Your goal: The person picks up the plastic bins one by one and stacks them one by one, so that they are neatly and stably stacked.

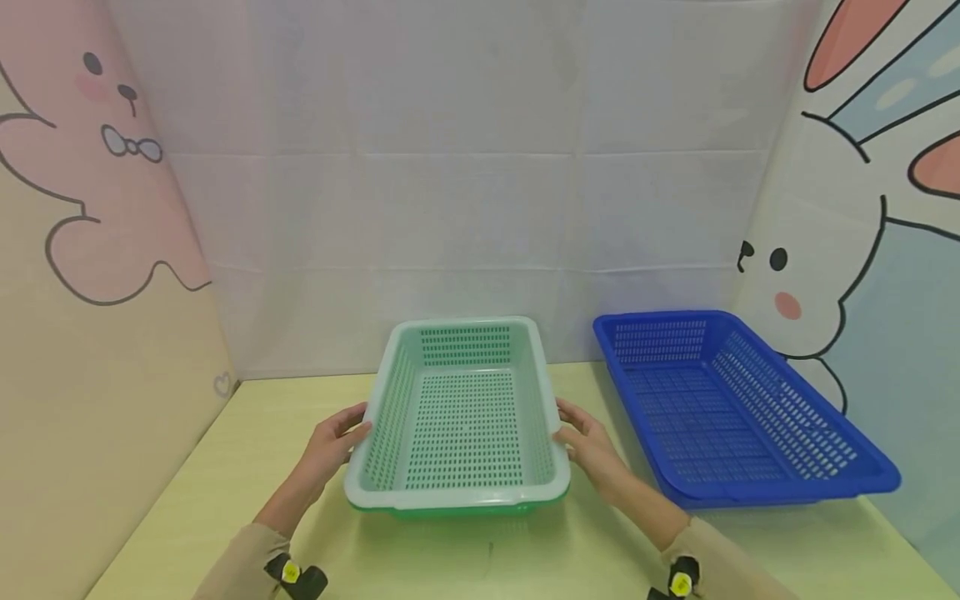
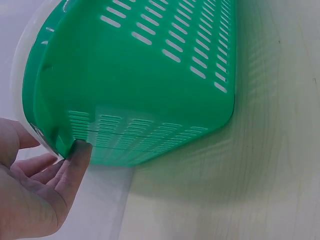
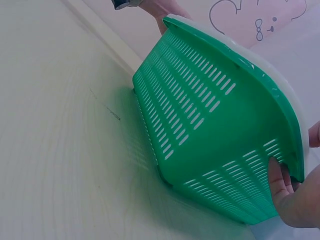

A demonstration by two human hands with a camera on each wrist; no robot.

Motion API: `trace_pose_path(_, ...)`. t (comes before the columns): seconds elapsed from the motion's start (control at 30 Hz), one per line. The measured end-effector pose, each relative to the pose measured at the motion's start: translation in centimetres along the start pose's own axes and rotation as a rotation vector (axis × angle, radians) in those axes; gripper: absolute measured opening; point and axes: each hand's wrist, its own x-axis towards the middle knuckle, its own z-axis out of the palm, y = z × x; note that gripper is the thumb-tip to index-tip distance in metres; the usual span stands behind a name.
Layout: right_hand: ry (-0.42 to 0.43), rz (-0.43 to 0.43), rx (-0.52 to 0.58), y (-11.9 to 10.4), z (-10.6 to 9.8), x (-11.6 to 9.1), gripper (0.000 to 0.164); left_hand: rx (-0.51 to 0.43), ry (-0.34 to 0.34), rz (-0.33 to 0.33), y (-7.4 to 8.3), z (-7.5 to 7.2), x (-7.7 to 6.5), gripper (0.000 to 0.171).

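A white plastic basket (image 1: 465,497) sits nested inside a green plastic basket (image 2: 85,65), in the middle of the head view. Slotted holes cover the walls and floor. On the left long side, my left hand (image 1: 330,442) grips the stacked rims, its fingers curled beneath them in the left wrist view. My right hand (image 1: 592,446) holds the opposite side the same way, thumb by the white rim and fingertips under the green one. In the right wrist view the green basket's underside is close over the table. The white basket shows only its rim in both wrist views.
A larger blue basket (image 1: 757,492) stands on the right of the pale wooden table (image 1: 247,450), near my right forearm. Behind the table hangs a white cloth (image 1: 450,208). Walls with cartoon animals close off the left and right sides.
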Motion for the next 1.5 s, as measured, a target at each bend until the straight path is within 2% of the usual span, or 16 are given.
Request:
trace_pose_path(0.37,-0.018,-0.020,-0.035,-0.4,0.1,-0.1,0.061,0.019,0.011,-0.003,0.4,-0.1,-0.1,0.048)
trace_pose_path(0.67,0.017,-0.037,-0.174,-1.2,0.0,-0.7,0.053,0.053,0.047,-0.065,0.7,0.4,-0.2,0.047)
trace_pose_path(0.9,0.024,-0.062,-0.258,-1.7,0.0,-1.0,0.054,0.074,0.048,-0.052,0.9,0.4,-0.2,0.046)
trace_pose_path(1.0,0.001,-0.069,-0.285,-2.0,-0.3,-1.2,0.054,0.103,0.041,-0.051,1.2,0.5,-0.1,0.045)
trace_pose_path(1.13,-0.034,-0.086,-0.378,-2.6,-1.1,-1.3,0.056,0.174,0.009,-0.053,2.0,0.6,0.1,0.045)
trace_pose_path(1.3,-0.083,-0.168,-0.511,-3.7,-2.7,-1.4,0.058,0.247,-0.029,-0.076,3.3,0.6,0.6,0.045)
trace_pose_path(1.5,-0.124,-0.203,-0.602,-4.4,-4.6,-1.6,0.063,0.306,0.006,-0.090,5.3,1.5,0.9,0.050)
